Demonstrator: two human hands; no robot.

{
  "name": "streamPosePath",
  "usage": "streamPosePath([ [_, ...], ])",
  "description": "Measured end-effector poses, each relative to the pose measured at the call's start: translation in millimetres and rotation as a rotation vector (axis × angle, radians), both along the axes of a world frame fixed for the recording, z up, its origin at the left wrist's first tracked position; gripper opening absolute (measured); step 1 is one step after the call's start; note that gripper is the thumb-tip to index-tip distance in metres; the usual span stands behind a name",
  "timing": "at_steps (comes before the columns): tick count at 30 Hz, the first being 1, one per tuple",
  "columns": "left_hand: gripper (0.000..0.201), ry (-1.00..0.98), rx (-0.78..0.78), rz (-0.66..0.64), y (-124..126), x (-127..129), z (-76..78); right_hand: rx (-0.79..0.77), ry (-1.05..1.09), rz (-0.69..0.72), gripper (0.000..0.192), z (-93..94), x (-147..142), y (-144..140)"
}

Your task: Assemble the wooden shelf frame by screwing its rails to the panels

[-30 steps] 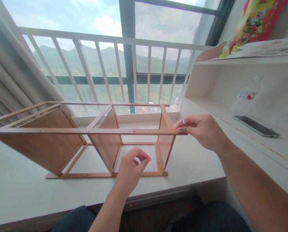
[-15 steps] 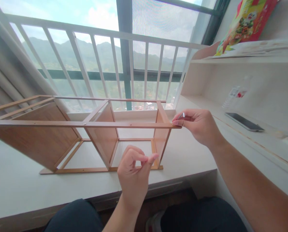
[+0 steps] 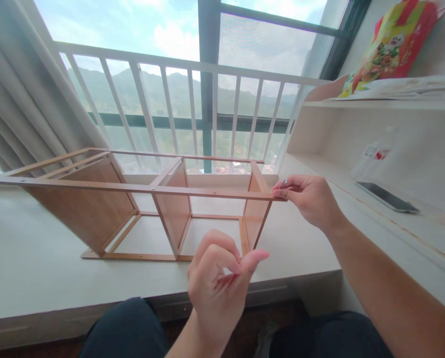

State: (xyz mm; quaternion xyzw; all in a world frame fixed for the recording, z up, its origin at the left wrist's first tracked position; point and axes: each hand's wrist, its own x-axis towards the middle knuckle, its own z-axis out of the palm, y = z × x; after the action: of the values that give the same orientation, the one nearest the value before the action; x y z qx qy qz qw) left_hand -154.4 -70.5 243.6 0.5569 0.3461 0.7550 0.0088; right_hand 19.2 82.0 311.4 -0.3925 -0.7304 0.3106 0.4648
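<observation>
A bamboo shelf frame (image 3: 91,209) lies on its side on the white window ledge (image 3: 39,268), with three upright panels joined by thin rails. My right hand (image 3: 314,201) pinches a small silver metal tool (image 3: 284,182) against the right end of the front top rail (image 3: 133,188). My left hand (image 3: 217,283) hovers in the foreground, below and in front of the frame. Its fingers are curled toward the thumb, touching nothing, and I see nothing in it.
A white railing (image 3: 192,64) and a window stand behind the frame, with a curtain (image 3: 28,99) at the left. To the right, a white shelf unit holds a dark phone (image 3: 387,197), a clear bottle (image 3: 372,155) and a colourful bag (image 3: 392,44) on top.
My left hand has pulled back from the frame toward me and risen, its fingers curling in. My right hand stays pinched at the rail's right end. The view has shifted slightly.
</observation>
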Motion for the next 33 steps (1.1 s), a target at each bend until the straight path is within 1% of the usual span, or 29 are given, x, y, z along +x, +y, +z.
streamPosePath([
  [5, 0.043, 0.03, 0.042, 0.039, -3.4, 0.4, 5.9, -0.018, 0.014, 0.043, 0.031, -2.2, 0.7, 7.7],
  [9, 0.042, 0.049, 0.035, 0.05, 0.2, 0.8, 3.9, -0.033, 0.065, 0.051, 0.028, -6.0, 2.0, 10.7],
  [11, 0.039, 0.048, -0.049, 0.056, 8.7, 1.3, -0.9, -0.048, 0.1, 0.058, 0.027, -8.5, 2.0, 11.1],
  [13, 0.03, 0.06, -0.199, 0.087, 24.0, 2.8, -7.6, -0.058, 0.144, 0.07, 0.027, -10.9, 1.4, 11.5],
  [15, 0.019, 0.099, -0.368, 0.121, 45.0, 6.2, -14.5, -0.058, 0.182, 0.07, 0.026, -13.0, 0.5, 11.9],
  [16, 0.021, 0.124, -0.431, 0.131, 56.6, 8.7, -17.5, -0.053, 0.189, 0.062, 0.026, -13.9, 0.2, 12.2],
  [17, 0.027, 0.144, -0.473, 0.138, 68.1, 11.7, -20.0, -0.046, 0.187, 0.049, 0.025, -14.7, 0.0, 12.4],
  [18, 0.032, 0.153, -0.494, 0.138, 79.0, 14.9, -22.2, -0.035, 0.18, 0.032, 0.024, -15.3, -0.1, 12.5],
  [21, 0.031, 0.128, -0.479, 0.103, 105.3, 24.6, -27.7, 0.002, 0.151, -0.023, 0.02, -16.8, -0.1, 12.3],
  [24, 0.032, 0.103, -0.447, -0.004, 119.7, 32.1, -34.1, 0.038, 0.146, -0.052, 0.018, -17.8, -0.7, 11.9],
  [28, 0.036, 0.08, -0.448, -0.059, 127.0, 37.3, -42.1, 0.084, 0.161, -0.065, 0.018, -16.7, -2.0, 13.6],
  [31, 0.033, 0.097, -0.467, -0.063, 130.1, 37.3, -43.9, 0.115, 0.069, -0.089, 0.022, -11.7, -1.2, 17.2],
  [33, 0.033, 0.098, -0.478, -0.063, 131.7, 36.3, -43.3, 0.122, -0.011, -0.076, 0.025, -6.9, 0.1, 20.1],
])
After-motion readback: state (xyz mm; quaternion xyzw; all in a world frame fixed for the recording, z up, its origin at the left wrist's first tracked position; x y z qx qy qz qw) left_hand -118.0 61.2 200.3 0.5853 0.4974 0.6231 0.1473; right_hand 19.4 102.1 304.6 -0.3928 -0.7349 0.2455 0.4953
